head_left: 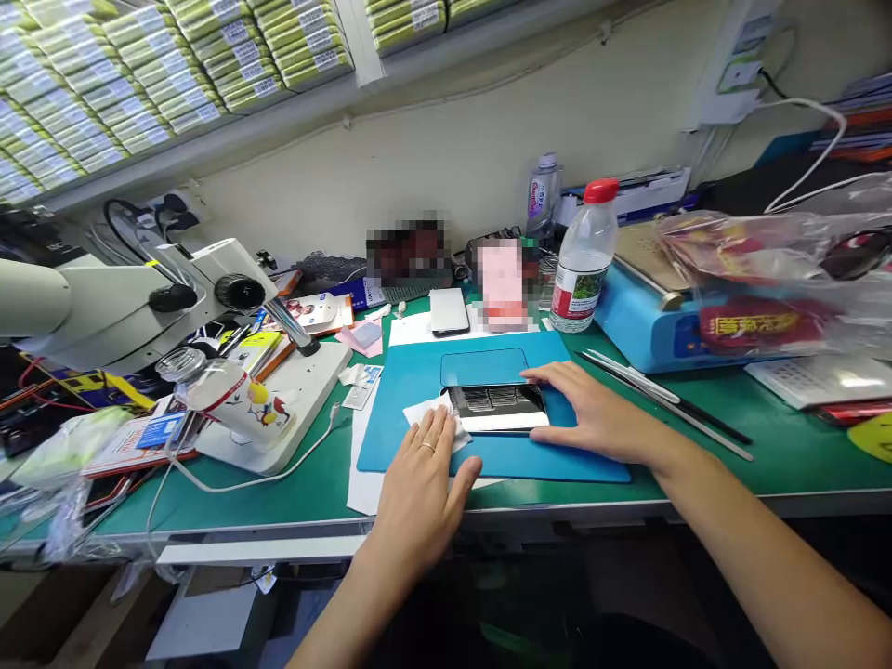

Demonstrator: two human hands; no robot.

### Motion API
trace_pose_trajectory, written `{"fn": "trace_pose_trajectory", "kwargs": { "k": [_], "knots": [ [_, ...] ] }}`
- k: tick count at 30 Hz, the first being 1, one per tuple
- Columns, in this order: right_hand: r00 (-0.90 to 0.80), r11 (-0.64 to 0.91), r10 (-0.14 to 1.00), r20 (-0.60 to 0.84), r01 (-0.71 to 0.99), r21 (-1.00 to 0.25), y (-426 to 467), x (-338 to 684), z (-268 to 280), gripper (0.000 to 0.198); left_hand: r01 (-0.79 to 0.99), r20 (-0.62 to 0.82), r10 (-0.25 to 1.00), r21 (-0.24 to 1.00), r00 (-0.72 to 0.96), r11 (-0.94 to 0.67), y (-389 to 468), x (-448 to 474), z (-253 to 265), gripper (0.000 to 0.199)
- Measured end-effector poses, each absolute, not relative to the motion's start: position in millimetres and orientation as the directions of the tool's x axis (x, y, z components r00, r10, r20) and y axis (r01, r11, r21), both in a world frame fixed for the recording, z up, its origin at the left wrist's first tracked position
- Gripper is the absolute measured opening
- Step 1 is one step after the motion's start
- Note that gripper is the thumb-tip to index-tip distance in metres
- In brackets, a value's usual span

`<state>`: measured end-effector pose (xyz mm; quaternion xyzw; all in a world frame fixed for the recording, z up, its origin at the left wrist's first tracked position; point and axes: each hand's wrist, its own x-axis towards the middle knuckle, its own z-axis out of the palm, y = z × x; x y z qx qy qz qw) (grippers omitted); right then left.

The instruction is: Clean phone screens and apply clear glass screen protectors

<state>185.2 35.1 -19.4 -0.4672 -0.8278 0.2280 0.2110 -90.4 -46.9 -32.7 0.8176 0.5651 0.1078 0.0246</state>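
Observation:
My left hand (425, 483) lies flat, fingers stretched out, over a crumpled white tissue (416, 412) at the left end of a dark phone (496, 401). A ring is on one finger. The phone has a glossy black face with light reflections and a white strip along its near edge. My right hand (592, 409) spans the phone's right end, index finger at the far side and thumb at the near corner, gripping it. Just beyond the phone lies a clear panel with a thin dark outline (484, 367). All rest on a blue mat (411, 367).
A microscope (209, 279) and glass jar (241, 400) stand left. Behind are a white phone-shaped thing (450, 311) and red-capped bottle (585, 260). Tweezers and thin tools (662, 400), a blue scale (641, 307) and plastic bags (780, 279) sit right. A cable (279, 478) crosses the desk.

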Motion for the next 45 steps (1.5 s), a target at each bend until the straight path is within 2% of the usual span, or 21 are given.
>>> {"fn": "trace_pose_trajectory", "kwargs": {
  "k": [15, 20, 23, 27, 32, 38, 45],
  "knots": [
    [-0.480, 0.487, 0.858, 0.181, 0.651, -0.582, 34.0, 186.8, -22.2, 0.068, 0.923, 0.128, 0.932, 0.143, 0.339, -0.356, -10.0, -65.0, -29.5, 0.065],
    [-0.476, 0.490, 0.857, 0.194, 0.639, -0.593, 35.5, 185.7, -25.3, 0.071, 0.874, 0.163, 0.895, 0.200, 0.416, -0.443, -10.7, -15.2, -25.8, 0.071],
    [-0.478, 0.498, 0.853, 0.208, 0.629, -0.597, 36.0, 184.6, -25.2, 0.066, 0.846, 0.187, 0.873, 0.222, 0.451, -0.484, -12.5, 9.7, -24.9, 0.079],
    [-0.480, 0.495, 0.854, 0.199, 0.634, -0.594, 38.3, 185.5, -26.4, 0.062, 0.856, 0.189, 0.887, 0.241, 0.422, -0.458, -14.4, 23.0, -24.0, 0.086],
    [-0.486, 0.513, 0.846, 0.218, 0.630, -0.583, 46.3, 189.4, -36.3, 0.067, 0.876, 0.217, 0.906, 0.252, 0.363, -0.411, -14.3, 33.5, -24.1, 0.089],
    [-0.488, 0.506, 0.850, 0.198, 0.652, -0.564, 46.1, 188.9, -34.6, 0.069, 0.861, 0.285, 0.889, 0.269, 0.358, -0.432, -19.6, 31.3, -27.7, 0.081],
    [-0.500, 0.503, 0.849, 0.172, 0.662, -0.556, 40.5, 188.1, -26.2, 0.065, 0.818, 0.302, 0.884, 0.357, 0.357, -0.452, -39.1, 17.0, -30.1, 0.070]
  ]
}}
